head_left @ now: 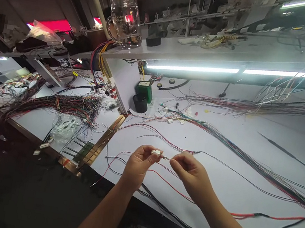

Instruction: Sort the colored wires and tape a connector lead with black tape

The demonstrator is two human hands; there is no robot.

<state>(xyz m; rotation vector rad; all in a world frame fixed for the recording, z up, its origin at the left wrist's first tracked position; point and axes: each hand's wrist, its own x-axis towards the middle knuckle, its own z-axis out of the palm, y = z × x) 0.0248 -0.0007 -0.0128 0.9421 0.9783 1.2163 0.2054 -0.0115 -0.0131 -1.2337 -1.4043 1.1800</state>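
Between the thumb and fingers of my left hand (139, 164) is a small white connector housing (157, 152). My right hand (191, 172) pinches a thin wire whose small metal terminal (165, 158) points at the housing. The two hands are close together above the white table (149, 134); whether the terminal touches the housing is too small to tell. A red wire (171, 184) and dark cables (161, 204) run below and behind my hands. Just beyond lies a thin wire with a dark joint (197, 152).
A long wire bundle (231, 144) crosses the table to the right. At the back stand a black cup (140, 103) and a green box (148, 92). Left, beyond a wooden edge strip (106, 137), lie another wire bundle (64, 104) and a plastic bag (65, 127). A glass jar (125, 13) stands on the shelf.
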